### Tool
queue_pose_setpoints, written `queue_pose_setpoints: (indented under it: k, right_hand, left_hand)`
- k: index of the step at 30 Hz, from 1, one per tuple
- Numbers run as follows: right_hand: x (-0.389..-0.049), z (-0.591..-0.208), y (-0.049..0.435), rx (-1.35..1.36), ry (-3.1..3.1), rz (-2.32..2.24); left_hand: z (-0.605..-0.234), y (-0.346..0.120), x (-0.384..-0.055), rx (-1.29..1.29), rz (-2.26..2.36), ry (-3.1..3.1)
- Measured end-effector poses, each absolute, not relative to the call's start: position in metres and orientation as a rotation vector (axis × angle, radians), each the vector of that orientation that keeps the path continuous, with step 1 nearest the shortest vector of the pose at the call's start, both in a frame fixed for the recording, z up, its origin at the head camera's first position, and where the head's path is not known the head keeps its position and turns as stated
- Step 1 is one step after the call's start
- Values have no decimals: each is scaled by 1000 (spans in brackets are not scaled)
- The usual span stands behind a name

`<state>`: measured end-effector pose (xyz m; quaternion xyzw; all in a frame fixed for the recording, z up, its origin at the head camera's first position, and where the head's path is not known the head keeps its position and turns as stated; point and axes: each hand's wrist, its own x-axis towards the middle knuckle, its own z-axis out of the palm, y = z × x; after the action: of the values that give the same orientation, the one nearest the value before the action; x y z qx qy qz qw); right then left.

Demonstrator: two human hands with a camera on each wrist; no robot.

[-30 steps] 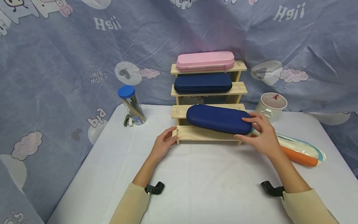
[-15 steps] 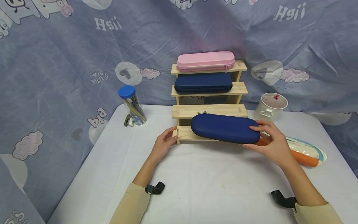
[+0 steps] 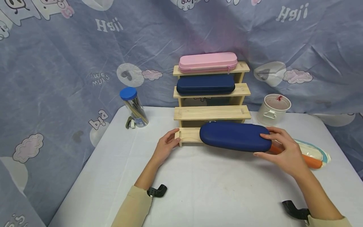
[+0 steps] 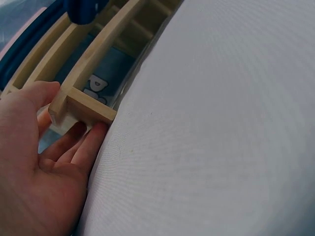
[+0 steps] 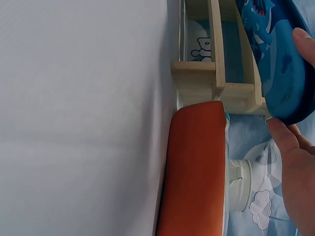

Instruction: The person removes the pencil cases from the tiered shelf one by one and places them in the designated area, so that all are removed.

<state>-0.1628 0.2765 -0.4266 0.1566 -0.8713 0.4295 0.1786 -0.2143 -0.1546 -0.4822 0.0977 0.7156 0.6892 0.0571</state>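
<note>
A blue zip pencil case [image 3: 235,137] is pinched at its right end between the thumb and fingers of my right hand [image 3: 286,151]. It is tilted in front of the lowest shelf of a four-step-like wooden rack [image 3: 212,113]. Its underside shows a shark print in the right wrist view. My left hand [image 3: 165,145] grips the left end of the rack's bottom shelf, thumb on top and fingers below in the left wrist view. Above, a pink pencil case [image 3: 208,62] lies on the top shelf and a navy pencil case [image 3: 206,84] on the one under it.
An orange pencil case with a clear side [image 3: 312,161] lies right of the rack, partly behind my right hand. Behind it stands a cream pot [image 3: 273,110] with a handle. At left is a blue-lidded jar [image 3: 134,107] of thin sticks, beside a small dark-and-white object [image 3: 130,123].
My right hand has drawn the blue pencil case off the third shelf, toward me and to the right, uncovering that shelf. My left hand has stayed on the rack.
</note>
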Motion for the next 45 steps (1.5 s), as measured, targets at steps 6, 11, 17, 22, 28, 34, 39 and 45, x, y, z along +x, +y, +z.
queue_pose_setpoints:
  k: [6, 11, 17, 22, 28, 34, 39, 45]
  right_hand:
    - [-156, -425, 282, 434, -2452, 1247]
    - [-151, -429, 287, 411, -2455, 1246]
    - [-150, -431, 292, 405, -2491, 1207]
    - [-142, -434, 298, 385, -2500, 1270]
    - [-132, -438, 309, 329, -2526, 1274]
    - [-120, -441, 324, 257, -2519, 1264]
    - [-112, -446, 332, 170, -2520, 1258]
    - [-105, -451, 344, 85, -2512, 1288]
  left_hand:
    - [-484, -155, -215, 315, 2102, 2174]
    - [-483, -154, -215, 338, 2095, 2162]
    - [-482, -155, -213, 300, 2093, 2179]
    - [-482, -156, -213, 284, 2087, 2187]
    - [-486, -155, -214, 291, 2099, 2175]
    - [-489, -154, -216, 324, 2115, 2170]
    - [-487, -153, -216, 318, 2121, 2180]
    - [-484, -154, -215, 302, 2102, 2179]
